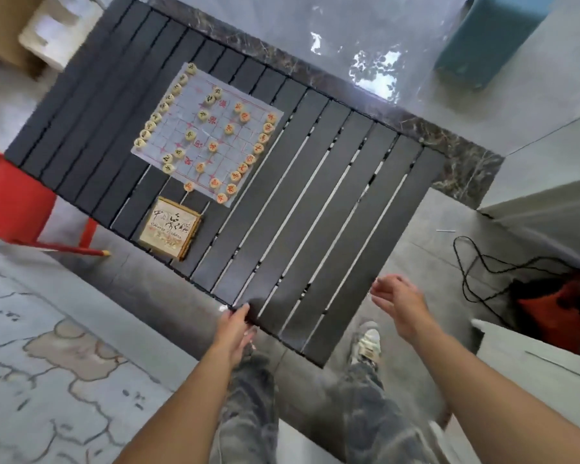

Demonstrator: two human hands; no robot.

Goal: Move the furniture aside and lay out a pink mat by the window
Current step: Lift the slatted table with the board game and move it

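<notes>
Slatted dark surface (pixel 315 209) across frame centre, far edge along a marble sill (pixel 456 142). Left hand (pixel 236 326) gripping its near edge; right hand (pixel 399 303) spread wide, apart from it. Chess sheet (pixel 208 135) with pieces and closed box (pixel 169 227), contents hidden, on top. Red chair (pixel 10 199) cut off, left.

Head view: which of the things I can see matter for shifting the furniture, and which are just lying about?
Part of the job:
- dark slatted table, near edge touched by the left hand
- right hand, open, above the table's near corner
- red chair beside the table

Lying about:
- chess sheet with pieces, on the table
- chess box
- black cable on the floor
- teal box
</notes>
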